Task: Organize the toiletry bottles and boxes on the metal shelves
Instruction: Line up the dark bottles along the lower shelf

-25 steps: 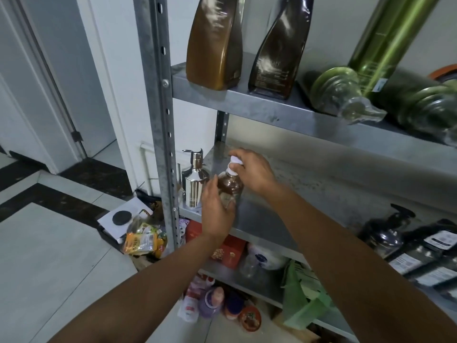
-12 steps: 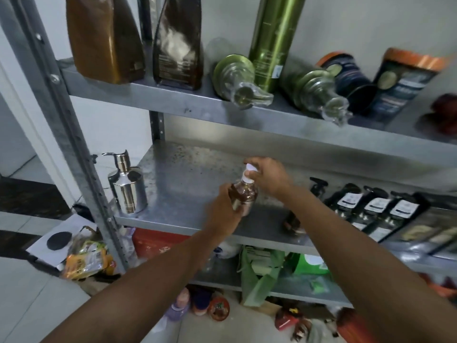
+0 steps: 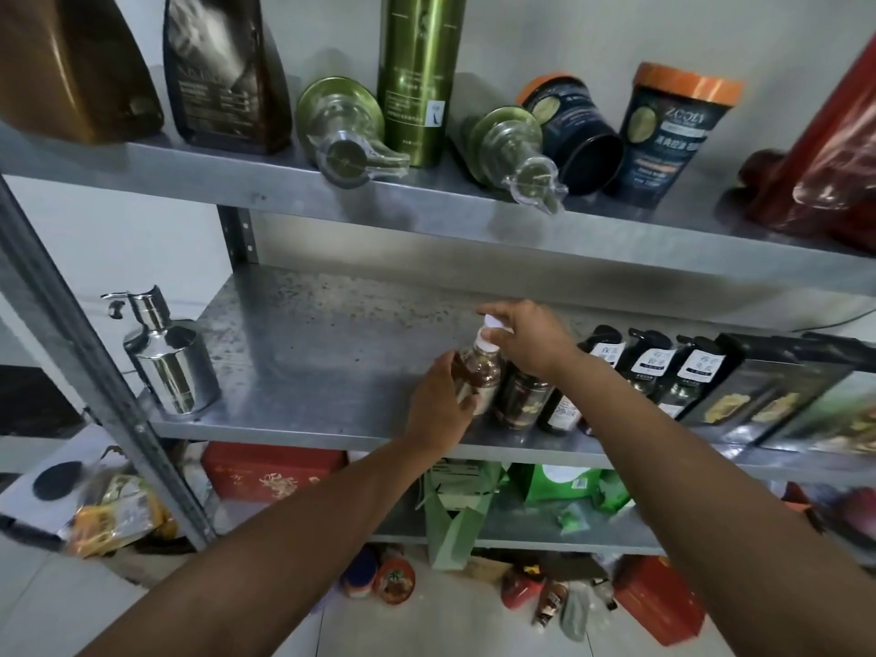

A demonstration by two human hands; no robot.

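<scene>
Metal shelf (image 3: pixel 332 372) holds bottles; left hand (image 3: pixel 438 410) grips the small brown bottle (image 3: pixel 479 372), right hand (image 3: pixel 531 339) pinches its white cap (image 3: pixel 493 327), steadying it beside the dark bottles (image 3: pixel 649 367).

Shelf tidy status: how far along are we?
Done: dark pump bottles sit in a row on the right of the middle shelf. In hand: the left hand grips the small brown bottle, the right hand pinches its white cap, at that row's left end. Left: two green bottles lie on their sides on the top shelf, and small containers sit on the floor.
</scene>
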